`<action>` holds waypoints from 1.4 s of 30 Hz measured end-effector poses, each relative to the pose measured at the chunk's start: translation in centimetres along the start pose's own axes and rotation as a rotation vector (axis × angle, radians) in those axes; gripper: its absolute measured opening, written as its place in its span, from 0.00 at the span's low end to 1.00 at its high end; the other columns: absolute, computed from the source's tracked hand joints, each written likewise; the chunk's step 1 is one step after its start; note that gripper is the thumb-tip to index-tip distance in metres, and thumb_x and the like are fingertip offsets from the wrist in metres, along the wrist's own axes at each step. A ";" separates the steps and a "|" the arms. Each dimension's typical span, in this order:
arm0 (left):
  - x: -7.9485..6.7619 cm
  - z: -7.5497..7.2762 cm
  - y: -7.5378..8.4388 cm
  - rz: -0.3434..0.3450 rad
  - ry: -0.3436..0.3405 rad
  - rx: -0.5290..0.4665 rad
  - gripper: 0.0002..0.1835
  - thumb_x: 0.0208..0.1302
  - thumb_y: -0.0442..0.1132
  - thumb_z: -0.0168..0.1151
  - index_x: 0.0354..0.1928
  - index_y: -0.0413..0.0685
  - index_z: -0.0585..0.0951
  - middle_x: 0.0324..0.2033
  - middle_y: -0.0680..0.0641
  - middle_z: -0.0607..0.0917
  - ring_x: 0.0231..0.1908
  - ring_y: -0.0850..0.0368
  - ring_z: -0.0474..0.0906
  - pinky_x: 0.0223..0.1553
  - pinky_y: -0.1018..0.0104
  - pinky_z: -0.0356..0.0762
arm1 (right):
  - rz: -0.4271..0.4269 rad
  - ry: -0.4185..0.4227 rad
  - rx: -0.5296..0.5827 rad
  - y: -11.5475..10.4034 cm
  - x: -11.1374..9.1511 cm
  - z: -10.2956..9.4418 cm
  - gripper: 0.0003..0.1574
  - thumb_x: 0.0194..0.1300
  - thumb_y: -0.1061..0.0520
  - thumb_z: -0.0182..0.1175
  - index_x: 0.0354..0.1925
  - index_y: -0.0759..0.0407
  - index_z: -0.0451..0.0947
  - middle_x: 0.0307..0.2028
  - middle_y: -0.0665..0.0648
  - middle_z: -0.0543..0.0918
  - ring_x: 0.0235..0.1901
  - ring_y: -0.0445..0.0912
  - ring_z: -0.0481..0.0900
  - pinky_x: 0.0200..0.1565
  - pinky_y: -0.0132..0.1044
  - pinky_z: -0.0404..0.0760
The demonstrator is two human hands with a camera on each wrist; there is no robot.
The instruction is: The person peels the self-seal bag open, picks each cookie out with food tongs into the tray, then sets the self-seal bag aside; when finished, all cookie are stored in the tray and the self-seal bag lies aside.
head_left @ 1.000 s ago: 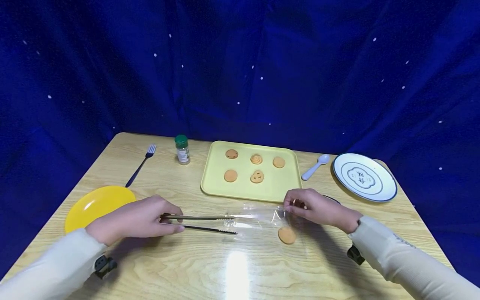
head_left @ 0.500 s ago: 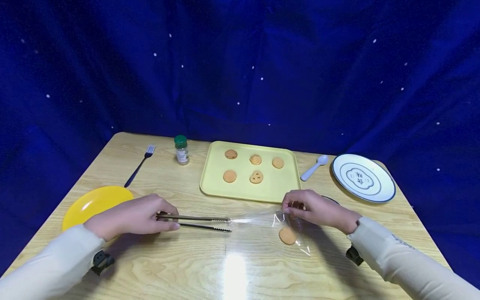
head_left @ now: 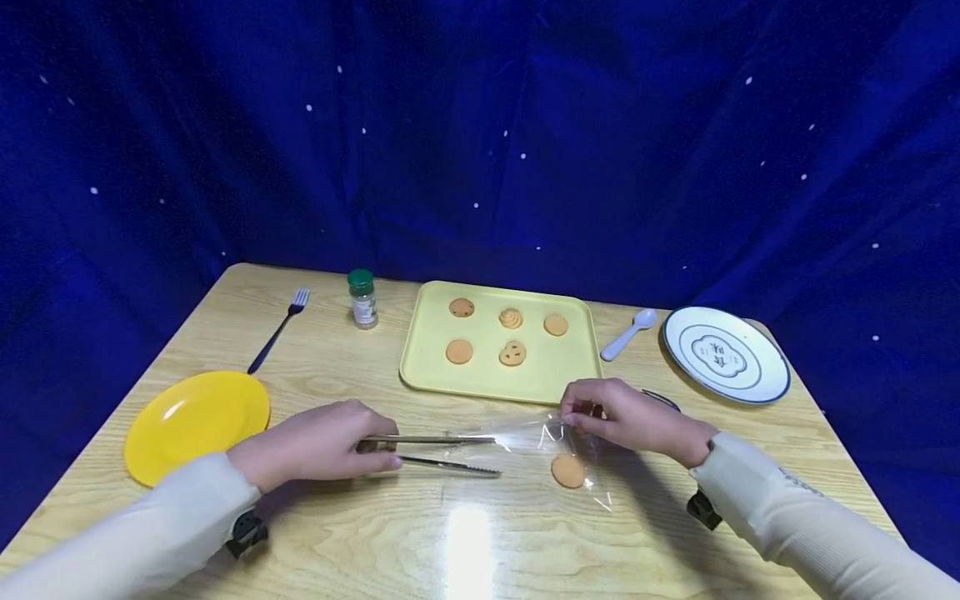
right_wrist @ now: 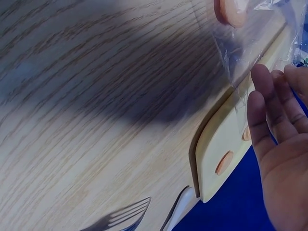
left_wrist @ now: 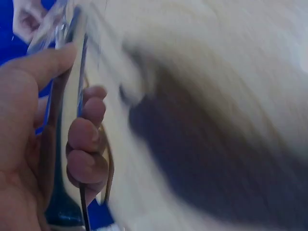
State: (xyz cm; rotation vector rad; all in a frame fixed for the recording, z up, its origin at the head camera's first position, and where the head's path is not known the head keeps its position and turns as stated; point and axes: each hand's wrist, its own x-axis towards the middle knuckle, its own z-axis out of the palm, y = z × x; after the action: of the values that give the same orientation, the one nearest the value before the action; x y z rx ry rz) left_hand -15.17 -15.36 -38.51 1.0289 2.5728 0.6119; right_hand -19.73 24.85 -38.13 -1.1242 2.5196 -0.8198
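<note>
My left hand (head_left: 322,442) grips a pair of metal tongs (head_left: 450,439), fingers curled round both arms, seen close up in the left wrist view. The toothed tips are apart, point right and overlap the left end of a clear plastic bag (head_left: 517,437); nothing is between them. With thumb and fingertips, my right hand (head_left: 618,412) pinches the bag's upper right part. A plain round cookie (head_left: 568,471) lies within the bag's outline near its right end. In the right wrist view the cookie (right_wrist: 236,12) shows through the film.
Several cookies lie on a pale yellow tray (head_left: 555,375) behind the bag. A yellow plate (head_left: 195,417), dark-handled fork (head_left: 277,333) and green-capped shaker (head_left: 363,302) stand left. A white spoon (head_left: 628,335) and blue-rimmed plate (head_left: 765,367) lie right. A metal fork (right_wrist: 130,211) shows near my right arm.
My left hand drew the tongs slightly left, then moved them right, so their tips now overlap the bag further in. My right hand stays nearly in place, holding the bag.
</note>
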 end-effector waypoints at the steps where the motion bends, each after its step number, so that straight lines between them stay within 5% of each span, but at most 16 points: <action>1: 0.4 0.2 0.2 0.003 -0.003 0.000 0.13 0.66 0.57 0.59 0.27 0.62 0.75 0.14 0.61 0.68 0.15 0.72 0.60 0.18 0.75 0.59 | -0.003 0.002 -0.005 0.0 0.1 0.0 0.02 0.69 0.57 0.58 0.37 0.51 0.77 0.28 0.54 0.80 0.28 0.35 0.74 0.32 0.31 0.78; 12: 4.4 2.2 2.9 0.074 0.000 0.039 0.19 0.64 0.57 0.60 0.23 0.57 0.70 0.13 0.61 0.62 0.14 0.70 0.54 0.18 0.75 0.54 | -0.018 0.011 -0.032 -0.2 0.2 0.3 0.03 0.69 0.56 0.58 0.37 0.53 0.77 0.30 0.51 0.80 0.29 0.34 0.73 0.32 0.31 0.78; 24: 6.4 2.4 4.1 0.103 -0.026 0.075 0.25 0.62 0.58 0.62 0.17 0.54 0.66 0.13 0.61 0.58 0.15 0.68 0.53 0.17 0.74 0.52 | -0.039 0.022 -0.031 -0.2 0.1 0.6 0.03 0.69 0.57 0.58 0.36 0.54 0.76 0.27 0.47 0.78 0.27 0.34 0.73 0.30 0.30 0.76; 34: 6.3 2.5 4.1 0.139 -0.052 0.034 0.22 0.65 0.54 0.60 0.18 0.54 0.68 0.13 0.61 0.62 0.15 0.71 0.55 0.17 0.76 0.53 | -0.025 0.012 -0.023 0.0 0.0 0.6 0.02 0.69 0.57 0.58 0.36 0.52 0.77 0.27 0.48 0.79 0.27 0.33 0.73 0.31 0.30 0.77; 42: 3.8 1.7 3.0 0.114 -0.041 0.002 0.21 0.67 0.55 0.59 0.19 0.55 0.69 0.14 0.61 0.63 0.15 0.72 0.55 0.18 0.77 0.55 | -0.038 0.001 0.006 0.4 -0.3 0.6 0.04 0.69 0.61 0.58 0.37 0.52 0.77 0.30 0.52 0.81 0.29 0.34 0.75 0.33 0.29 0.78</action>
State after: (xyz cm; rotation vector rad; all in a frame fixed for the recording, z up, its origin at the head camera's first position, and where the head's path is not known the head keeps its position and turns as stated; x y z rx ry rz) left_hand -15.39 -10.24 -38.91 1.1831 2.4937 0.6093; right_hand -19.56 25.07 -38.86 -1.1731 2.5025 -0.8376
